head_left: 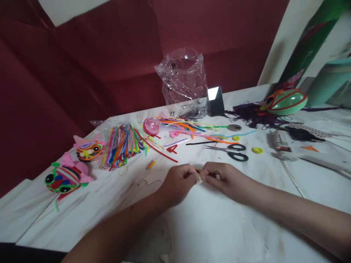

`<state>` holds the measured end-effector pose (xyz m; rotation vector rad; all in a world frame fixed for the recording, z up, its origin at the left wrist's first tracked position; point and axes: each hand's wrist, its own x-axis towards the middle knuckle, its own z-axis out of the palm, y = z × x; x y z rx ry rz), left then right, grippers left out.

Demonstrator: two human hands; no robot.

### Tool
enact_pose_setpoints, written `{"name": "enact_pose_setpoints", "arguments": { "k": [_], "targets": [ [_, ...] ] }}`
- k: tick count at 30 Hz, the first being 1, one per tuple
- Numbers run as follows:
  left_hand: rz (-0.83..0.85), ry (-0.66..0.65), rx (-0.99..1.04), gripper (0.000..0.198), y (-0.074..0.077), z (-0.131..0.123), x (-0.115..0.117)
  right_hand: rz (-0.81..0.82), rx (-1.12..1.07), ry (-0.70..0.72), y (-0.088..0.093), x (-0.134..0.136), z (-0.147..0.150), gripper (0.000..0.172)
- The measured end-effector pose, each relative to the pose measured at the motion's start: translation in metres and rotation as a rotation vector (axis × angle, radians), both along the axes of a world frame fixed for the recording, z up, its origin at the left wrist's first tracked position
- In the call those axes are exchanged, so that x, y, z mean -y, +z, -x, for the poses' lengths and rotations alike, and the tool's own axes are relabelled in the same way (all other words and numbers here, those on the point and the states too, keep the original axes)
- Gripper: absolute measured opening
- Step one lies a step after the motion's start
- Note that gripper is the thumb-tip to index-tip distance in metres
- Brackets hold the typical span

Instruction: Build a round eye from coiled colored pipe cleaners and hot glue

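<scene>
My left hand (179, 182) and my right hand (223, 178) meet above the table at the front middle, both with fingers pinched. Between the fingertips shows a small cream-coloured piece (200, 180), with a dark and orange bit (197, 170) just behind it. My fingers hide most of it, so its kind cannot be told. Black-handled scissors (229, 150) lie just beyond my right hand. A bent red pipe cleaner (172, 148) and a short orange and yellow bundle (150, 164) lie beyond my left hand.
At left, two decorated fish figures (65, 179) sit by a bag of pipe cleaners (123, 146). Loose pipe cleaners (186, 126), a pink roll (151, 126) and a phone (215, 102) stand farther back. A glue gun (283, 144) and its cord (292, 179) lie right; behind, a green balloon (289, 101).
</scene>
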<state>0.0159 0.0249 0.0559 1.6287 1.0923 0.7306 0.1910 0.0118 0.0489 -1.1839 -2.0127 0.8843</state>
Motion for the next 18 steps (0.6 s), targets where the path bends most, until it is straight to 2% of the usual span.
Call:
{"name": "enact_pose_setpoints", "arguments": {
  "k": [4, 7, 10, 12, 16, 18],
  "targets": [
    [0.191, 0.074, 0.412, 0.022, -0.009, -0.001, -0.006, 0.185, -0.229, -0.02, -0.004, -0.004, 0.001, 0.023],
    [0.291, 0.067, 0.521, 0.028, -0.013, -0.002, -0.008, 0.209, -0.313, -0.046, -0.006, -0.004, 0.002, 0.025],
    [0.324, 0.052, 0.497, 0.031, -0.015, -0.002, -0.008, 0.189, -0.325, -0.104, -0.005, -0.004, 0.002, 0.024],
    [0.287, 0.075, 0.474, 0.032, -0.015, -0.002, -0.008, 0.204, -0.324, -0.108, -0.004, -0.004, 0.001, 0.021],
    [0.101, 0.083, 0.209, 0.024, -0.01, 0.001, -0.01, 0.268, -0.315, -0.069, -0.005, -0.005, 0.001, 0.017],
    [0.061, 0.075, 0.088, 0.022, -0.007, 0.002, -0.01, 0.267, -0.304, -0.069, -0.006, -0.005, 0.002, 0.017]
  ]
}}
